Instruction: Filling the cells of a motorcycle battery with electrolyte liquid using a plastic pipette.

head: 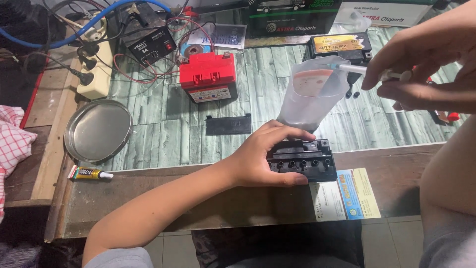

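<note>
My left hand (265,156) grips a small black battery (305,161) with a row of open filler holes, near the front edge of the wooden bench. My right hand (426,64) is raised at the upper right, fingers closed on a white syringe (377,73) whose tip points into a translucent plastic cup (312,94). The cup holds clear liquid and stands just behind the black battery. A flat black cover strip (228,124) lies on the mat to the left of the cup.
A red battery (208,75) and a black battery with a yellow label (339,47) sit further back. A charger box (148,44), a power strip (94,64) and cables fill the back left. A round metal lid (98,130), a glue tube (89,173) and a checked cloth (12,141) lie left.
</note>
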